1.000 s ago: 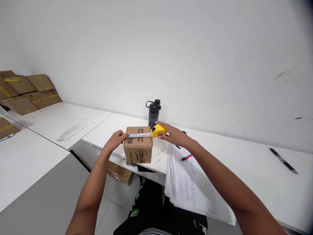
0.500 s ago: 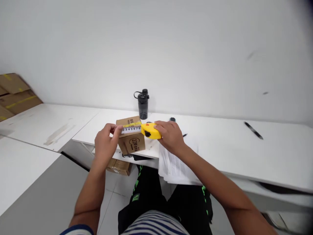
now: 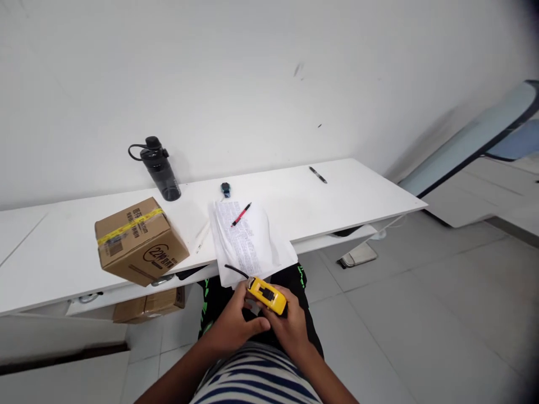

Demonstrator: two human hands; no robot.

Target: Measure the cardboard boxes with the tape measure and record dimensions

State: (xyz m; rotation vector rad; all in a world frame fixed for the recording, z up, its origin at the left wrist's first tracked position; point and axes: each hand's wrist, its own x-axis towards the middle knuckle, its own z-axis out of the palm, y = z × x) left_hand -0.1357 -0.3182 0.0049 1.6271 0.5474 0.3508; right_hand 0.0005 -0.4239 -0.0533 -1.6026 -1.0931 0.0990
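A yellow tape measure (image 3: 268,295) is held low over my lap, with its blade drawn in and a black strap sticking out at its front end. My right hand (image 3: 290,328) is closed around its rear end. At the front end my left hand (image 3: 236,322) grips it too, fingers partly hidden beneath the case and thumb lying in front. Just beyond the hands are printed paper sheets (image 3: 248,241), with a red and black pen (image 3: 241,214) across them. To the left, a taped cardboard box (image 3: 138,241) rests near the table's front edge.
A dark bottle (image 3: 162,168) stands behind the box. A small dark watch-like object (image 3: 225,188) and a black pen (image 3: 318,174) lie on the white table (image 3: 286,191). Another carton (image 3: 147,306) sits below the tabletop. A pale blue panel (image 3: 471,134) leans at right.
Both hands have left the box and come down to my lap with the tape measure. Its blade, stretched over the box before, is now retracted. My view has turned right.
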